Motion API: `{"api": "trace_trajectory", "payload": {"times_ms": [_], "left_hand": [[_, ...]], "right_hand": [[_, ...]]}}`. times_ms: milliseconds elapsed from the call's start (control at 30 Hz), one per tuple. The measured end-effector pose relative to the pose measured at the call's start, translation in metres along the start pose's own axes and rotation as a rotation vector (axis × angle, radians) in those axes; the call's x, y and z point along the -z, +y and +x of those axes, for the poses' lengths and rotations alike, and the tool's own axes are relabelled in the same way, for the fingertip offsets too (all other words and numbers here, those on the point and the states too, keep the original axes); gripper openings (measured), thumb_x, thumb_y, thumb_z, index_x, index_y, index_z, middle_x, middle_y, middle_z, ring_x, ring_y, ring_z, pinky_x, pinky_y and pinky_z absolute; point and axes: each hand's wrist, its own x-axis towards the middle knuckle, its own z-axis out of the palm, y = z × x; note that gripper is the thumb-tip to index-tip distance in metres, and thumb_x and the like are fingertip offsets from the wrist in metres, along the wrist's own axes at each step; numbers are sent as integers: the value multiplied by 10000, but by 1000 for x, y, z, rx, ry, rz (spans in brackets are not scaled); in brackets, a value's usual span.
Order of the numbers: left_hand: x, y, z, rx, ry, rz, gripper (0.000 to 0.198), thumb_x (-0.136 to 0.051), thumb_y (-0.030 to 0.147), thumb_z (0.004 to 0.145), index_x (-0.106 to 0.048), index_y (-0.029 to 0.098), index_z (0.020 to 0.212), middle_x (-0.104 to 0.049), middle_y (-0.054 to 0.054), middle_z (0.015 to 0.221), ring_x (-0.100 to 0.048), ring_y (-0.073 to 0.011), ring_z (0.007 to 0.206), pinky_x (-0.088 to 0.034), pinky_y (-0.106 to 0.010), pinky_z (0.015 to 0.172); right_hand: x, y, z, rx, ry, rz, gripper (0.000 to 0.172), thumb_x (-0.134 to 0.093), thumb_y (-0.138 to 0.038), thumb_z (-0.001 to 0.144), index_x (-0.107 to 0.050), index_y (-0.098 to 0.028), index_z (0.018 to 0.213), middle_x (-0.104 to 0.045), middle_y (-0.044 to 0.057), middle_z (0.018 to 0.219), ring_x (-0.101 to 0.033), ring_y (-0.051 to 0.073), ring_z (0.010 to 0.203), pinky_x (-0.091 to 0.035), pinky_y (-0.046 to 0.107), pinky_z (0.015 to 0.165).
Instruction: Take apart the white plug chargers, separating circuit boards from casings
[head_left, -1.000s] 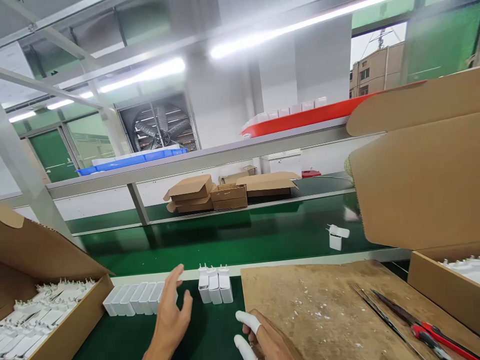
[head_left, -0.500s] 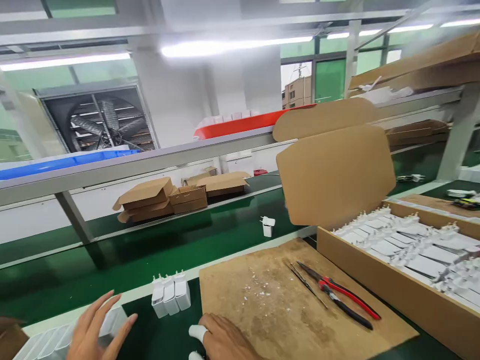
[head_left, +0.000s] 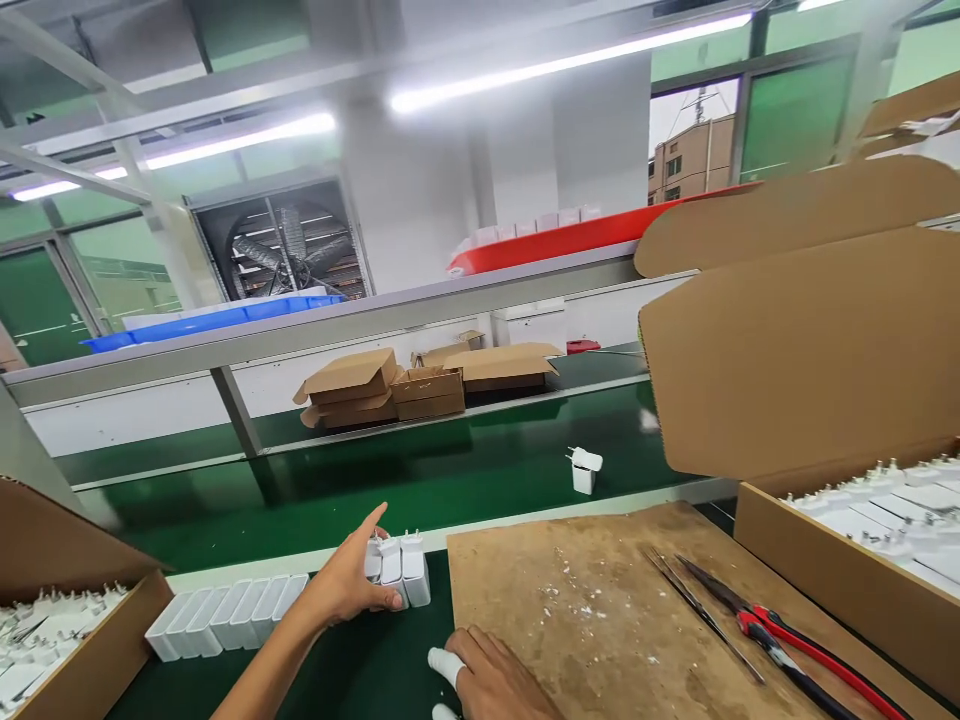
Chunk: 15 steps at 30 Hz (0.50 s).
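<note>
As the head view shows, three pinned chargers (head_left: pixel 393 570) sit grouped at lower centre, judged done; about seven housings (head_left: pixel 225 617) at lower left, no pins visible, seem left. The left hand (head_left: pixel 349 580), thumb and fingers spread, is at the group, its grip not discernible. The right hand (head_left: pixel 499 680), apart from it, lies half-curled at bottom centre, contents hidden. Also: one loose charger (head_left: pixel 583 476), right of centre; two cartons (head_left: pixel 840 570), lower corners; one pair of tweezers (head_left: pixel 701 610) and pliers (head_left: pixel 750 621), lower right

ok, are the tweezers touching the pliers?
Apart. The head view shows a strip of bare board between the tweezers and the pliers.
</note>
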Motion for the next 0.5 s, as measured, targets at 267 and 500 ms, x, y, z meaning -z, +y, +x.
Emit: {"api": "trace_trajectory", "payload": {"times_ms": [267,500], "left_hand": [[11,1,-7,-14,-126,43,1197,-782,259,616,-293,191,1707,-624,-98,1366,-630,-237,971,-530,-393,1022],[-22,-31,-8,-135,126,230,1266,-725,706,795,-74,191,1752,-421,-221,1625,-430,-469,1519,-422,-627,1218]], "right_hand": [[-16,-1,7,50,-45,-57,305,-728,-427,997,-728,-181,1178,-742,95,1130,-693,276,980,-597,379,849],[-42,-2,16,63,-21,-110,141,-728,-340,1003,-703,-211,1052,-730,57,1076,-681,245,929,-577,344,749]]}}
